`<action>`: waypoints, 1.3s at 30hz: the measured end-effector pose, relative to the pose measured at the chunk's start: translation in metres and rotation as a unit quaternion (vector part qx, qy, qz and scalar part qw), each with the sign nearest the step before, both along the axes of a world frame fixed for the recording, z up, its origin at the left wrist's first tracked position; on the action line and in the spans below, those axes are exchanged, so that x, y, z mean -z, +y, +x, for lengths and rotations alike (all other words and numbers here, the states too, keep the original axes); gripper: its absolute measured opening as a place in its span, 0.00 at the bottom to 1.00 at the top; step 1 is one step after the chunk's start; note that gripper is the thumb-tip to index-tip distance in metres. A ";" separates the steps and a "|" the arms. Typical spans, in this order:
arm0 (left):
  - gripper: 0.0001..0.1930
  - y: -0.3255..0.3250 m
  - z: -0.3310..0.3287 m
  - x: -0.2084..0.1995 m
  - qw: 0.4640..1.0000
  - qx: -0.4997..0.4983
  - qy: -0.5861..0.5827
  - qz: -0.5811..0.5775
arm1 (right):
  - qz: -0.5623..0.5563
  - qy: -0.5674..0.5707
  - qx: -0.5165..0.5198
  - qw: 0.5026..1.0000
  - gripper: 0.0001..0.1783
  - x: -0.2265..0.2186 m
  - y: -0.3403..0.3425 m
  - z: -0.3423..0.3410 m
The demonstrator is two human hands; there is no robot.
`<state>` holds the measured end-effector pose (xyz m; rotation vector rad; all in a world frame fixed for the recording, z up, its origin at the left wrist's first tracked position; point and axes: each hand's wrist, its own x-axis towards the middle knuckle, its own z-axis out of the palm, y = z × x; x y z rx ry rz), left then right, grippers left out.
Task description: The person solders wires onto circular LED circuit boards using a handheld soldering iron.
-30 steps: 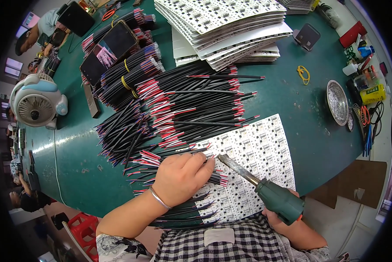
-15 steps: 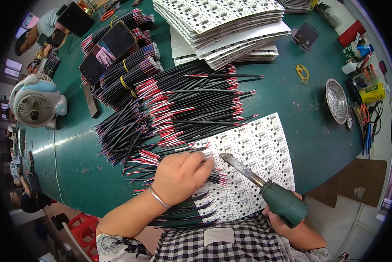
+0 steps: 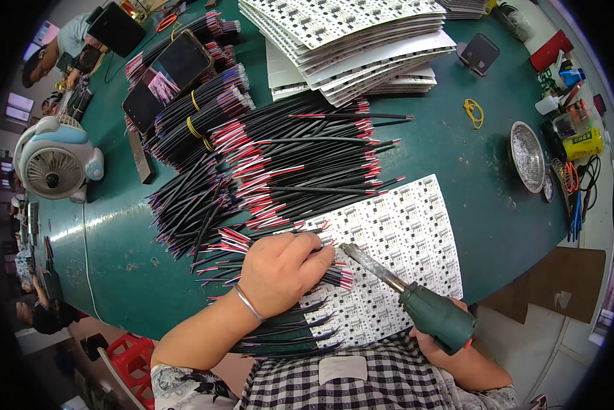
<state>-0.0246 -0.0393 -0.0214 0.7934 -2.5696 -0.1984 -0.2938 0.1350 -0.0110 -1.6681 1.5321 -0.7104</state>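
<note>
My left hand (image 3: 279,270) is closed over several black-sleeved wires (image 3: 336,276) with red and white ends, its fingertips pressed together at the white circuit board sheet (image 3: 416,229). Which single wire the fingertips pinch is hidden. My right hand (image 3: 430,344) grips the green handle of a soldering iron (image 3: 437,318) from below and behind. The iron's tip points up and left, just off my left fingertips, close over the board; whether it touches cannot be made out. More wires lie along the board's left edge.
Beyond the board lies a broad pile of black wires (image 3: 314,157). Behind it stands a tall stack of board sheets (image 3: 362,55). A phone (image 3: 184,61) rests on banded wire bundles. A metal bowl (image 3: 526,157) sits at right, a small fan (image 3: 54,164) at left.
The soldering iron in my right hand has shifted slightly left, bringing its tip closer to my left fingertips. My left hand has barely moved.
</note>
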 end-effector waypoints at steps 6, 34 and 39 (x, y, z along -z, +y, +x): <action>0.11 0.000 0.000 -0.001 1.000 0.001 0.000 -0.002 | -0.058 0.004 -0.027 0.998 0.17 -0.003 -0.009 0.002; 0.15 0.036 -0.002 -0.016 0.994 -0.036 -0.078 0.067 | 0.002 -0.140 0.019 0.990 0.21 0.004 0.017 0.000; 0.15 0.035 -0.004 -0.008 0.997 -0.030 -0.053 0.038 | -0.061 -0.038 -0.012 0.997 0.23 0.004 0.014 0.002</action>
